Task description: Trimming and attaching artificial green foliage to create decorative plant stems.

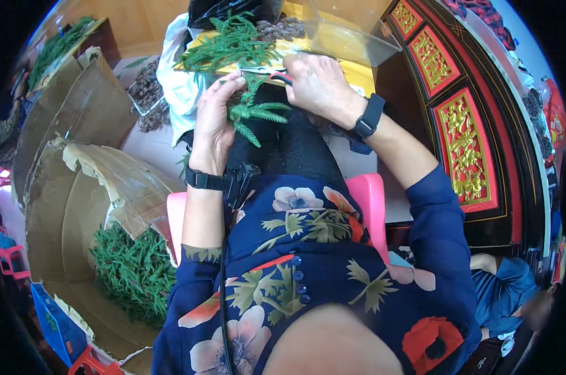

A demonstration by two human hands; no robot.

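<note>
My left hand (214, 115) pinches a green plastic-looking fern-like sprig (258, 114), which hangs over my lap with its fronds spread. The fingers of my right hand (317, 84) are wrapped round a hand tool with red and black handles (282, 77). Its metal end points left toward the sprig; I cannot tell whether it is pliers or scissors. Just beyond both hands, a loose pile of green sprigs (233, 47) lies on a yellow board (358, 74). Beside that pile is a heap of small brown pine-cone-like pieces (283, 29).
A torn cardboard box (61, 219) at my left holds many green sprigs (136, 275). A clear plastic bin (352, 40) stands at the board's far right. A white bag (173, 69) hangs at its left. Carved red-and-gold panels (464, 150) line the right. Another person (502, 290) sits at lower right.
</note>
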